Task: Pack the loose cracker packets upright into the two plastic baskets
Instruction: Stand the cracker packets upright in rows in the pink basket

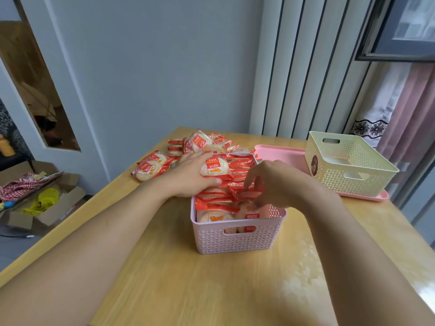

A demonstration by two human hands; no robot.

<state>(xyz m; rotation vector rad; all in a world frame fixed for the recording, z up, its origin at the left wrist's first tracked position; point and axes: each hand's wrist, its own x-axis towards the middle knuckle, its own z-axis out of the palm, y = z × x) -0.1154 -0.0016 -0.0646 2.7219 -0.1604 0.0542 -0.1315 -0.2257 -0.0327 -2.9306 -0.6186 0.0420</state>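
Pink basket (pixel 237 238) at 6 o'clock nearly full of upright packets, left hand (pixel 190 177) wrapped round a flat packet (pixel 213 167), right hand (pixel 270 182) pinching a red wrapper edge (pixel 244 192), loose packets (pixel 150 167) at 11, cream basket (pixel 348 165) at 2.

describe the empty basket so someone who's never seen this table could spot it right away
Start at the wooden table and look to its far right corner, where a pink tray lies. The cream basket stands on that tray. Unlike the pink basket in the middle, crammed with red cracker packets, it looks empty.
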